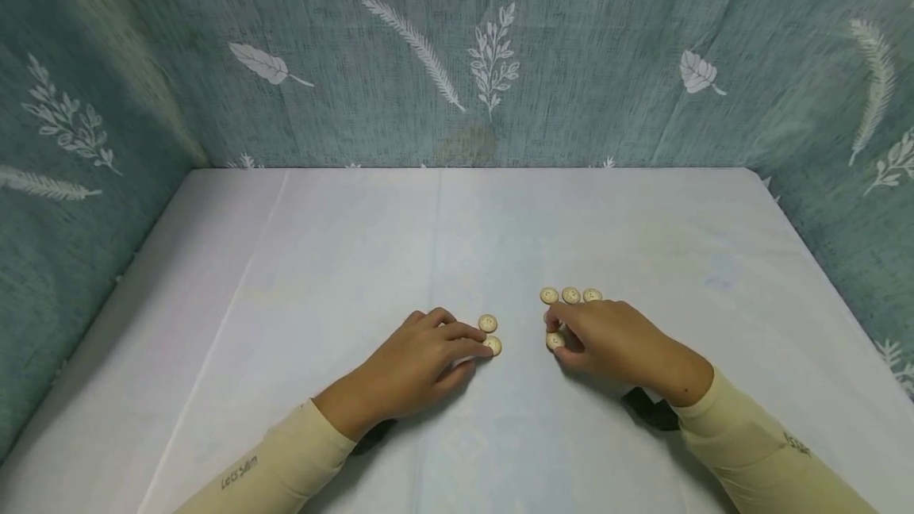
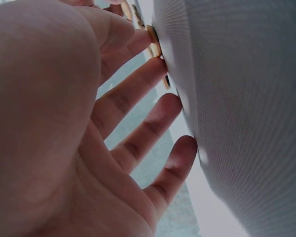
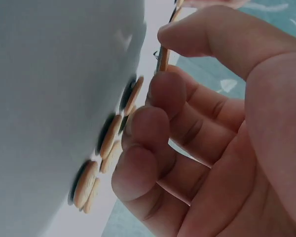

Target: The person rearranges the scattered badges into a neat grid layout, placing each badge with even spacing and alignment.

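Several round wooden buttons lie on the white-covered table. My left hand [image 1: 421,355] rests low with fingers spread, its index fingertip touching one button [image 1: 494,346]. Just beyond that fingertip lies a second button [image 1: 488,323]. On the right, my right hand [image 1: 617,343] holds a button [image 1: 554,340] between thumb and index finger; the right wrist view shows this button [image 3: 163,60] edge-on. Past the right knuckles are three buttons in a row, the leftmost button [image 1: 549,295] fully visible. Another button behind the index finger is mostly hidden.
The table [image 1: 343,244] has a pale cloth with creases. Green-blue fabric [image 1: 571,101] with white leaf prints hangs behind it and along both sides. Dark straps [image 1: 651,409] show under the wrists.
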Motion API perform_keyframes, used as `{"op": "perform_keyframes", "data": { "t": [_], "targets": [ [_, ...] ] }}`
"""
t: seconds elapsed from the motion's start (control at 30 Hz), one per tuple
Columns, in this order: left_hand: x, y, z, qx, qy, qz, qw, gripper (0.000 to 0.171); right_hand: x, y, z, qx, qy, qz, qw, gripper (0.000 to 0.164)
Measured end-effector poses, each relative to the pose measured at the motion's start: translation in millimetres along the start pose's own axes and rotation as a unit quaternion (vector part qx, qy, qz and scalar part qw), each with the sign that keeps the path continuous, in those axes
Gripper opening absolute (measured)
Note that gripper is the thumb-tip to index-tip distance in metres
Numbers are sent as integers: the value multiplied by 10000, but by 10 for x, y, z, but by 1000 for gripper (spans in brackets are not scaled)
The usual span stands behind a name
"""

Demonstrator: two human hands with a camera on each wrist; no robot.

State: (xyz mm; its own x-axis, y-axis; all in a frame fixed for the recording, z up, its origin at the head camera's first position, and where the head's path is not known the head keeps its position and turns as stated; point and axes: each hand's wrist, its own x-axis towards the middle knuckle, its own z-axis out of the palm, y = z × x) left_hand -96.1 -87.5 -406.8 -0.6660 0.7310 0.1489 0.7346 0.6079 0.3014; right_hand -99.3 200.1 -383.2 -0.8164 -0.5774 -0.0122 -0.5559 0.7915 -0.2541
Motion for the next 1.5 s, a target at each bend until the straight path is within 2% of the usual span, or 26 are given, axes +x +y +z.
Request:
{"op": "perform_keyframes", "data": {
  "t": [0.43,0.63,0.87,1.03,1.27,1.5],
  "targets": [
    [8,-3,-12,11,77,13,10000,22,-22,107,-78,290,-173,25,9994,14],
    [0,4,-4,-39,20,-6,10000,22,-28,129,-102,439,-389,142,9982,15],
    [12,-6,-3,12,152,42,9999,22,-42,156,-114,422,-345,136,9984,16],
    [-2,-4,7,-44,38,6,10000,22,-47,170,-109,506,-520,150,9973,16],
    [10,-11,-5,33,138,61,9999,22,-53,192,-136,478,-565,197,9971,18],
    [0,-10,-5,4,45,46,10000,23,-58,227,-139,624,-805,224,9945,20]
  ]
}}
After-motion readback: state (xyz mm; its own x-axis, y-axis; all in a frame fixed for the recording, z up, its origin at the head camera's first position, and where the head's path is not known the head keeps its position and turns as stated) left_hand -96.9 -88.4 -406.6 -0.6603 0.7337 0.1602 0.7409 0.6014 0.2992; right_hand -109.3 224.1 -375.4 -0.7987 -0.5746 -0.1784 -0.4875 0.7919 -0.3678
